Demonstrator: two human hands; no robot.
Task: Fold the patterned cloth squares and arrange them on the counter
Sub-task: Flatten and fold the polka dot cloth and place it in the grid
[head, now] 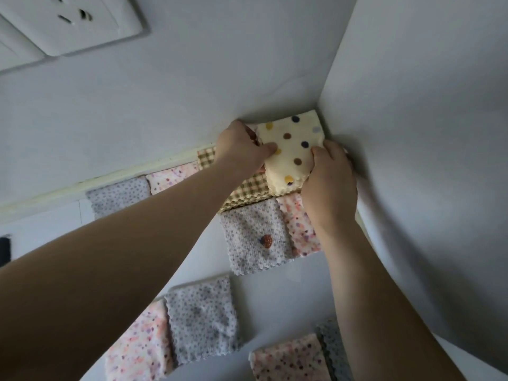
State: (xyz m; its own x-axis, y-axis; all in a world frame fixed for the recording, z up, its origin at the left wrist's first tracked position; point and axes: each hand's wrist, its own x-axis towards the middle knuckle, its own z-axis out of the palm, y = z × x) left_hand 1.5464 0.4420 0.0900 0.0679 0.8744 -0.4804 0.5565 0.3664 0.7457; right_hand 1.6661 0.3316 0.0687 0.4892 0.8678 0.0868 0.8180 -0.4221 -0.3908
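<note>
Fleecy, scallop-edged polka-dot cloth square [292,152]

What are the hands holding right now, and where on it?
Both hold the cream polka-dot cloth: the left hand grips its left edge, the right hand its right edge.

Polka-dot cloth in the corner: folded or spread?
Folded. The polka-dot cloth is a compact, thick square with layered scalloped edges at its near side; left hand and right hand pinch its sides.
</note>
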